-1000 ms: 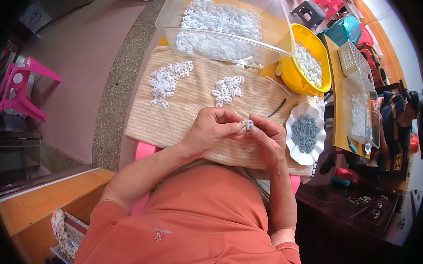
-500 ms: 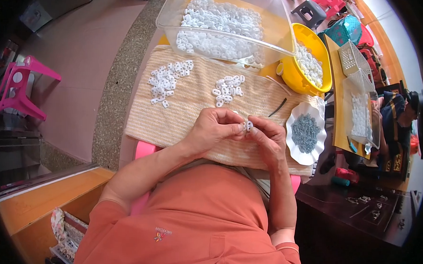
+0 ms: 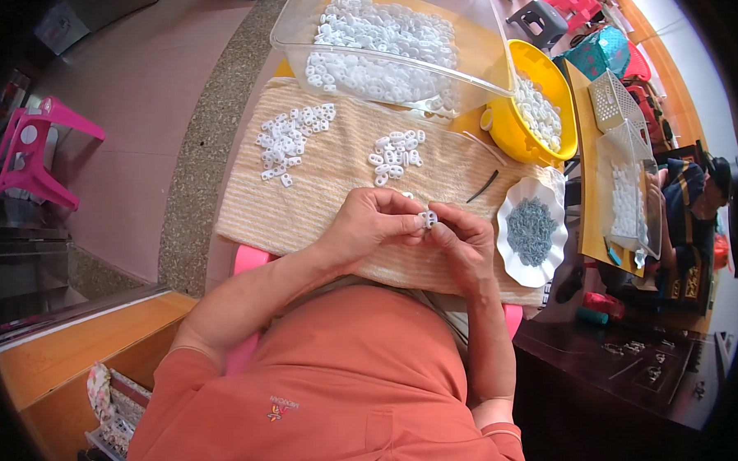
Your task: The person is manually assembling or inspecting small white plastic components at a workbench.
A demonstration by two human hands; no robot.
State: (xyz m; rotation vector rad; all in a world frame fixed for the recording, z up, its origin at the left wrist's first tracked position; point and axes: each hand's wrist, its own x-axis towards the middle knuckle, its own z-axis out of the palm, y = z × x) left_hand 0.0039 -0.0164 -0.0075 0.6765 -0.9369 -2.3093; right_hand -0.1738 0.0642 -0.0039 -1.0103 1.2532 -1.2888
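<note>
Between both hands is a small white plastic piece with holes [image 3: 428, 219], held over the near part of the towel. My left hand [image 3: 374, 219] pinches it between thumb and forefinger from the left. From the right, the thumb and forefinger of my right hand [image 3: 466, 241] close on the same piece. Beyond the hands lies a small heap of white oval pieces [image 3: 396, 155]. A looser heap of white pieces [image 3: 287, 139] is at the far left of the towel. To the right stands a white scalloped dish [image 3: 513, 262] of small grey metal parts [image 3: 531, 232].
A striped beige towel [image 3: 248, 207] covers the table. At the back sits a clear bin [image 3: 478, 81] of white pieces, beside a yellow basin [image 3: 567, 98] of more. A black strip [image 3: 483, 185] lies near the dish. A pink stool [image 3: 40, 154] stands left; another person [image 3: 689, 200] sits right.
Both hands have shifted very slightly left with the white piece, which appears turned a little. The heaps and dish are otherwise as before.
</note>
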